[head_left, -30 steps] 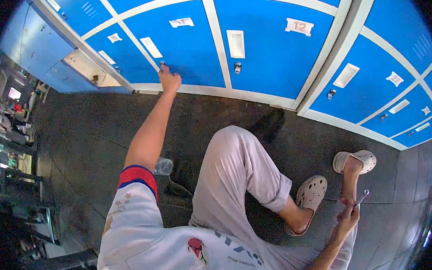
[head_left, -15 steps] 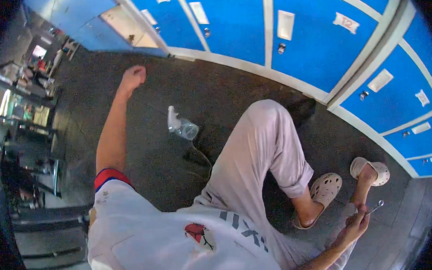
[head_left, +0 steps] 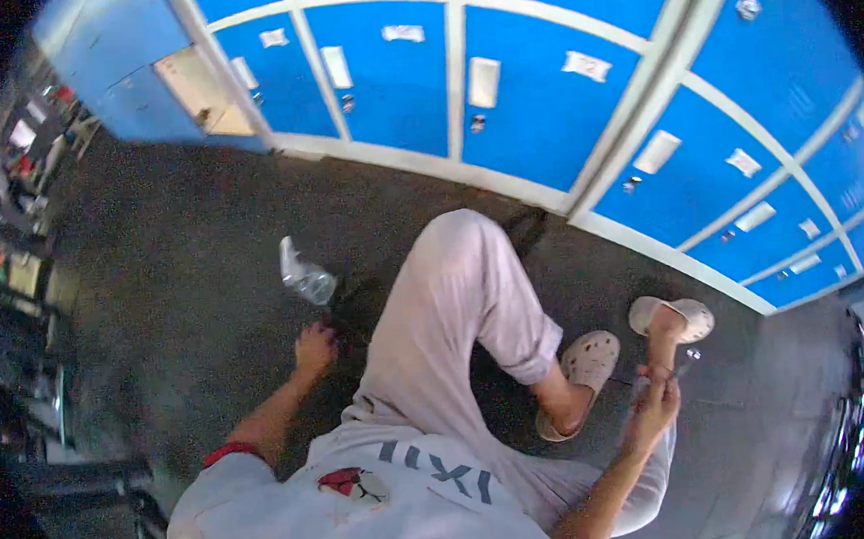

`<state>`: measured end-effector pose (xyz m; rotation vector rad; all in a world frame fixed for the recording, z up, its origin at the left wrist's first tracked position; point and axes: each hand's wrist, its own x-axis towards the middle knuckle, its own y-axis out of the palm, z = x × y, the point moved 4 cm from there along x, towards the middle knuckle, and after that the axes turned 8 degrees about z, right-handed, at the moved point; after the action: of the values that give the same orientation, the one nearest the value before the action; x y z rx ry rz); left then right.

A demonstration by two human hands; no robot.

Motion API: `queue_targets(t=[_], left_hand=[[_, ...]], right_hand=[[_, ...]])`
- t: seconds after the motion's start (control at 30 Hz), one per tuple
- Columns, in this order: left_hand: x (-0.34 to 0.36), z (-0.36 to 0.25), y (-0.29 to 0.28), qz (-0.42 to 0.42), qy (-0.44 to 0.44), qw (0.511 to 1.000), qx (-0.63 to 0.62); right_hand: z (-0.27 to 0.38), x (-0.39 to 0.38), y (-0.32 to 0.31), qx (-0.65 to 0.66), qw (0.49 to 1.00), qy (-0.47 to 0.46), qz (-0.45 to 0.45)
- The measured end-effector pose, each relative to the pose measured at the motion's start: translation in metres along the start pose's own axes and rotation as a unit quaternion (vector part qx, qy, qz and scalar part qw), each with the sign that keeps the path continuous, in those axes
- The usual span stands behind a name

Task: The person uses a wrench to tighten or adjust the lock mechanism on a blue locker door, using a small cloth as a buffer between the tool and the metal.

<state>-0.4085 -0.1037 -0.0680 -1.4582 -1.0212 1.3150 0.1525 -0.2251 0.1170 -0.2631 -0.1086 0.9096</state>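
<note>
My left hand (head_left: 313, 350) is low over the dark floor, just below a clear spray bottle (head_left: 308, 281) with a white top that lies on its side. Its fingers are blurred and partly lost against the dark, so their grip is unclear. My right hand (head_left: 654, 402) is closed on a slim metal wrench (head_left: 692, 354), held out beside my leg. My bent knee (head_left: 455, 243) rises between my hands, and my feet wear pale perforated clogs (head_left: 589, 364).
Blue lockers (head_left: 541, 112) with white frames, pale handle plates and small locks curve across the top. An open compartment (head_left: 194, 86) shows at the left end. Dark equipment (head_left: 55, 466) lines the left rim. Dark floor (head_left: 152, 279) lies below the lockers.
My left hand has dropped from a locker lock down to the floor near the spray bottle. My right hand still holds the wrench. The view has shifted.
</note>
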Motion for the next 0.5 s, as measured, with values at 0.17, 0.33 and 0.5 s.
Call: queue_targets(t=[0.17, 0.33, 0.5], left_hand=[[0.007, -0.067, -0.191, -0.237, 0.033, 0.916, -0.322], [-0.042, -0.181, -0.328, -0.263, 0.278, 0.840, -0.383], [-0.071, -0.221, -0.373, -0.209, 0.557, 0.722, -0.353]], right_hand=[[0.036, -0.011, 0.044, 0.105, 0.989, -0.054, 0.091], [0.107, -0.037, 0.151, 0.211, 0.886, -0.016, 0.412], [0.210, -0.051, 0.200, 0.436, 0.807, -0.013, 0.398]])
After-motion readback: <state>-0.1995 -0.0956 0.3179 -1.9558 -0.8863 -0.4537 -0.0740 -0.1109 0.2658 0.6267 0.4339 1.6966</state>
